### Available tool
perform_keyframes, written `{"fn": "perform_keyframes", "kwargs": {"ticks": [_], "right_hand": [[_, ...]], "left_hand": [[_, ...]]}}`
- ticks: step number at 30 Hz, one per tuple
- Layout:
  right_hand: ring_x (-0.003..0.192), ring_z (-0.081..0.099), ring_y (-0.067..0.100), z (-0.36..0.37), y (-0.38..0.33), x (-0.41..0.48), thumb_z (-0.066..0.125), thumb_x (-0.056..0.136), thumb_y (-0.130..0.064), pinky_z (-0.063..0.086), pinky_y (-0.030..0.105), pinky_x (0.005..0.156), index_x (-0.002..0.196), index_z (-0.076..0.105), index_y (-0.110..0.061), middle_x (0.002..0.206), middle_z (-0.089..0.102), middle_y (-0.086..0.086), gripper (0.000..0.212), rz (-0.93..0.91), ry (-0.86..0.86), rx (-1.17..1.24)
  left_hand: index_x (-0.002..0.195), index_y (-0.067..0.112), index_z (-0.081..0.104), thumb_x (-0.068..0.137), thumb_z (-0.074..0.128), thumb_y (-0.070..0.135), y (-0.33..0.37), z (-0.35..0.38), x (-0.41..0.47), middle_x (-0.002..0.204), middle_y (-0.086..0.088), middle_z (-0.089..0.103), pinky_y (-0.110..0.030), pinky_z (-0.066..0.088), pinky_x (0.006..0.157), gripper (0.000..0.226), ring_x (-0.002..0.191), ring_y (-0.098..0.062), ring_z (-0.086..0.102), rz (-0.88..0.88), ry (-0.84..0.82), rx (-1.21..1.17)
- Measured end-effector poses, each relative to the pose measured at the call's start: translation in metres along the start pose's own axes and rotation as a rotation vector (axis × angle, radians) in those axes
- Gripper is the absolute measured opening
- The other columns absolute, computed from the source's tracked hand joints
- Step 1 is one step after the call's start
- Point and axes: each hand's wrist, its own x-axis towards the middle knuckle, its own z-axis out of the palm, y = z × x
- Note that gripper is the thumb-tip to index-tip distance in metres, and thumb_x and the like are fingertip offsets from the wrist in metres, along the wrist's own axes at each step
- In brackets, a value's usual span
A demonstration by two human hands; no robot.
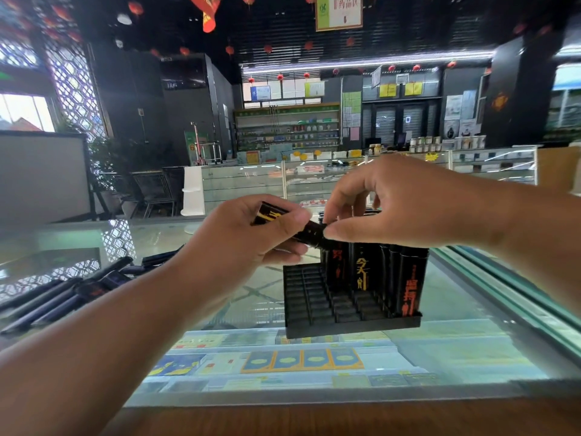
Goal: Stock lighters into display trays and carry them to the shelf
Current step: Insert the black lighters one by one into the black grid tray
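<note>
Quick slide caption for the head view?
Both hands, left hand and right hand, hold a black lighter above the part-filled display tray.

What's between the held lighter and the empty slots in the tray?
Nothing visible. The lighter, pinched by the left hand and right hand, hangs above the tray; the empty slots at its left and front are open, standing lighters only behind and right.

A single wide-angle view is taken from head height, faced forward and slightly down over a glass counter. Both forearms are seen close, entering from 7 and 3 o'clock. The shop interior is shown far off toward 12 o'clock
</note>
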Motion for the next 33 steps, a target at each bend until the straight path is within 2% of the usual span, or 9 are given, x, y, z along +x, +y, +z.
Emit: {"fn": "perform_keyframes", "kwargs": {"ticks": [2, 6, 9, 14, 20, 25, 29, 33], "right_hand": [[0.072, 0.059, 0.000, 0.000, 0.000, 0.000, 0.066, 0.073, -0.055, 0.045, 0.016, 0.062, 0.086, 0.070, -0.034, 0.079, 0.066, -0.015, 0.025, 0.009, -0.004, -0.008], [0.070, 0.059, -0.002, 0.000, 0.000, 0.000, 0.069, 0.078, -0.047, 0.042, 0.011, 0.060, 0.085, 0.071, -0.031, 0.077, 0.067, -0.014, 0.017, 0.021, 0.017, 0.006], [0.070, 0.060, -0.003, -0.001, 0.001, 0.001, 0.068, 0.082, -0.042, 0.044, 0.014, 0.063, 0.084, 0.070, -0.031, 0.077, 0.068, -0.017, 0.011, 0.023, 0.038, 0.032], [0.059, 0.058, -0.009, -0.003, -0.001, -0.001, 0.065, 0.088, -0.033, 0.040, 0.003, 0.053, 0.086, 0.070, -0.030, 0.078, 0.070, -0.013, 0.006, 0.017, 0.081, 0.192], [0.065, 0.060, -0.006, -0.003, -0.002, -0.002, 0.066, 0.088, -0.025, 0.042, 0.004, 0.058, 0.091, 0.071, -0.028, 0.079, 0.070, -0.012, 0.006, -0.016, 0.095, 0.194], [0.068, 0.061, -0.002, -0.009, 0.002, -0.003, 0.067, 0.085, -0.025, 0.045, 0.007, 0.062, 0.088, 0.069, -0.028, 0.080, 0.069, -0.011, 0.005, -0.036, 0.113, 0.155], [0.068, 0.060, -0.002, -0.012, 0.002, -0.005, 0.068, 0.083, -0.021, 0.044, 0.007, 0.063, 0.083, 0.069, -0.028, 0.077, 0.067, -0.015, 0.007, -0.049, 0.052, 0.117], [0.069, 0.061, 0.000, -0.014, 0.002, -0.007, 0.067, 0.081, -0.021, 0.045, 0.008, 0.064, 0.082, 0.071, -0.028, 0.076, 0.068, -0.012, 0.008, -0.052, -0.015, 0.071]], "left_hand": [[0.074, 0.021, 0.077, 0.066, 0.073, 0.026, 0.001, 0.001, 0.000, 0.080, -0.013, 0.073, -0.021, 0.057, 0.065, 0.010, 0.072, -0.019, 0.071, -0.002, 0.009, -0.083], [0.072, 0.019, 0.077, 0.065, 0.072, 0.021, 0.002, 0.002, 0.000, 0.082, -0.014, 0.073, -0.020, 0.057, 0.065, 0.008, 0.075, -0.021, 0.073, -0.011, 0.019, -0.157], [0.077, 0.017, 0.075, 0.065, 0.073, 0.021, 0.001, 0.000, 0.001, 0.083, -0.011, 0.073, -0.025, 0.059, 0.068, 0.013, 0.077, -0.020, 0.073, -0.014, 0.012, -0.113], [0.084, 0.016, 0.071, 0.064, 0.074, 0.022, -0.002, 0.001, 0.001, 0.082, -0.009, 0.073, -0.033, 0.061, 0.074, 0.021, 0.074, -0.018, 0.070, -0.022, -0.007, -0.017], [0.088, 0.018, 0.071, 0.060, 0.075, 0.034, -0.006, 0.005, 0.000, 0.085, -0.008, 0.074, -0.025, 0.057, 0.067, 0.033, 0.072, -0.014, 0.068, 0.018, -0.072, 0.182], [0.094, 0.030, 0.067, 0.060, 0.073, 0.049, -0.009, 0.005, -0.001, 0.080, 0.005, 0.072, -0.019, 0.053, 0.075, 0.040, 0.074, -0.007, 0.067, 0.081, -0.139, 0.419], [0.096, 0.041, 0.065, 0.060, 0.067, 0.061, -0.014, 0.004, 0.000, 0.089, 0.018, 0.068, -0.021, 0.054, 0.081, 0.042, 0.085, 0.000, 0.063, 0.080, -0.215, 0.624], [0.097, 0.044, 0.067, 0.065, 0.066, 0.062, -0.017, 0.004, -0.001, 0.094, 0.026, 0.064, -0.014, 0.047, 0.083, 0.036, 0.093, 0.005, 0.058, 0.054, -0.290, 0.754]]}}
